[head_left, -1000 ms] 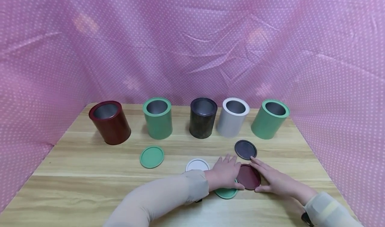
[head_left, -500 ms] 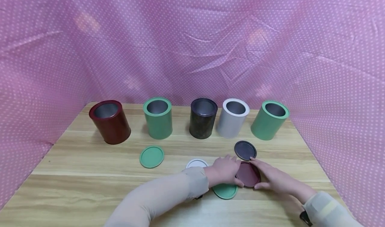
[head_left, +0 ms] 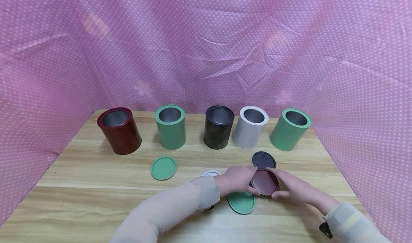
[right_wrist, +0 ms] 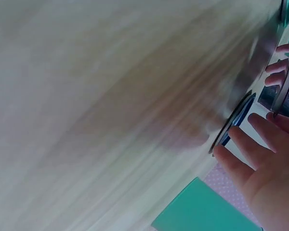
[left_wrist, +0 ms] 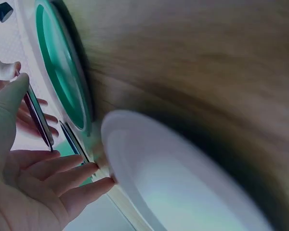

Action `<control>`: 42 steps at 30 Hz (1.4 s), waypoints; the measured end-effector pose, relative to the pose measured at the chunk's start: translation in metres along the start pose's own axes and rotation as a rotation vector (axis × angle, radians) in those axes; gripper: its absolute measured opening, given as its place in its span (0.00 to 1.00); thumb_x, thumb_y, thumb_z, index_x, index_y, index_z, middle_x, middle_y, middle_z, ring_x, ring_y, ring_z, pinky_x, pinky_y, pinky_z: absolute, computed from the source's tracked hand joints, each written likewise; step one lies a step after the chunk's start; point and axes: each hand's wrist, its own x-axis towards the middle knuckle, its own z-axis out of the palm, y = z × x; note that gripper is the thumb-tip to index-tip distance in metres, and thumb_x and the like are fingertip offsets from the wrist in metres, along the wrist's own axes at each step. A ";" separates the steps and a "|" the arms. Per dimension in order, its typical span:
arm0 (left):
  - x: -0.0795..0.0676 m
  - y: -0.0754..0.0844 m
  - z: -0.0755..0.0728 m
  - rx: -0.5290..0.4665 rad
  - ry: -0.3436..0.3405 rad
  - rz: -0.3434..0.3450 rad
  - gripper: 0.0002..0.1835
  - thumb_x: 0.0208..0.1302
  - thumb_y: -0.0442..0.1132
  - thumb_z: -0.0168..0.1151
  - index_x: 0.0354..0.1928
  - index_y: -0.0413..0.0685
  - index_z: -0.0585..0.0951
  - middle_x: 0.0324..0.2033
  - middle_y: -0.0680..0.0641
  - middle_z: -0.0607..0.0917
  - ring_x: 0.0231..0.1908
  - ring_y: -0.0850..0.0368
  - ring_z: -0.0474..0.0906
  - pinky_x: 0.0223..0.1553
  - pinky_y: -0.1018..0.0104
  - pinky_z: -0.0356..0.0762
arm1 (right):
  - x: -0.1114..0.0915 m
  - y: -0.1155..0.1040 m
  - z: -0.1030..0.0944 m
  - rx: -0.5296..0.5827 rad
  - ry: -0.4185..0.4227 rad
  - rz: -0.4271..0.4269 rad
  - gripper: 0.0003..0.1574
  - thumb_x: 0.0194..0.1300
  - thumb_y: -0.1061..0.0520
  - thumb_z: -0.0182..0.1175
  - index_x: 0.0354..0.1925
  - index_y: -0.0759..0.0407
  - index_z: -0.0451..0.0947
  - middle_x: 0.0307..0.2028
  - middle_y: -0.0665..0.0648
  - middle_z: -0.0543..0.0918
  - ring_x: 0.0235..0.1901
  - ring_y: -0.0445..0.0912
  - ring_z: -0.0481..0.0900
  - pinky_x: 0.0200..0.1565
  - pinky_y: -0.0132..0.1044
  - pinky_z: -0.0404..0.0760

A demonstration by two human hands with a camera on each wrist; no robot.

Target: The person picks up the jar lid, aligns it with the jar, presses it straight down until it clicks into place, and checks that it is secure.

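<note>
A dark red round lid (head_left: 264,182) is raised off the table between both hands, tilted slightly. My left hand (head_left: 239,178) pinches its left edge; in the left wrist view, thumb and index finger meet the rim of that lid (left_wrist: 38,118). On the opposite edge, my right hand (head_left: 294,186) grips it between thumb and fingers, the other fingers spread. Just behind lies a black lid (head_left: 264,159). A green lid (head_left: 242,203) lies in front of the left hand, and a white lid (head_left: 211,173) is partly hidden by the left wrist.
Along the back of the wooden table (head_left: 96,200) stand uncovered cans: dark red (head_left: 123,137), green (head_left: 172,135), black (head_left: 217,134), white (head_left: 249,134) and another green can (head_left: 287,134). A second green lid (head_left: 163,168) lies left of centre. Pink dotted cloth (head_left: 206,57) surrounds the table.
The dark red lid has risen from the table and shifted slightly away from me, both hands moving with it. More of the near green lid shows. The cans stay put.
</note>
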 end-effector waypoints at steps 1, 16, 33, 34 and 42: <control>-0.001 -0.001 0.000 -0.013 0.004 0.005 0.35 0.51 0.64 0.70 0.57 0.56 0.74 0.49 0.57 0.83 0.45 0.65 0.80 0.40 0.71 0.78 | 0.001 -0.001 0.000 -0.002 0.008 -0.010 0.53 0.56 0.40 0.68 0.67 0.70 0.61 0.61 0.69 0.74 0.61 0.62 0.72 0.59 0.59 0.71; -0.021 -0.034 -0.011 -0.198 0.050 0.030 0.35 0.55 0.59 0.69 0.64 0.61 0.71 0.55 0.59 0.81 0.53 0.66 0.77 0.50 0.67 0.76 | 0.025 -0.016 0.001 0.086 0.039 -0.040 0.52 0.57 0.40 0.67 0.69 0.65 0.60 0.63 0.63 0.74 0.60 0.57 0.74 0.59 0.56 0.72; -0.066 -0.068 -0.032 -0.263 0.153 -0.070 0.41 0.56 0.61 0.67 0.70 0.60 0.65 0.62 0.53 0.77 0.60 0.57 0.75 0.57 0.56 0.76 | 0.072 -0.047 -0.003 0.154 0.020 -0.130 0.52 0.57 0.39 0.67 0.71 0.56 0.58 0.66 0.56 0.71 0.66 0.53 0.68 0.64 0.54 0.68; -0.069 -0.071 -0.033 -0.264 0.164 -0.075 0.41 0.56 0.61 0.67 0.70 0.60 0.65 0.62 0.53 0.77 0.60 0.57 0.75 0.57 0.56 0.76 | 0.074 -0.049 -0.004 0.161 0.016 -0.132 0.52 0.57 0.40 0.67 0.72 0.55 0.58 0.66 0.55 0.70 0.66 0.52 0.68 0.65 0.54 0.68; -0.096 -0.087 -0.045 -0.330 0.245 -0.084 0.44 0.55 0.59 0.69 0.72 0.57 0.64 0.66 0.50 0.73 0.64 0.53 0.71 0.61 0.53 0.73 | 0.098 -0.071 -0.008 0.171 0.012 -0.228 0.51 0.56 0.49 0.71 0.72 0.54 0.58 0.68 0.55 0.68 0.68 0.53 0.65 0.66 0.54 0.66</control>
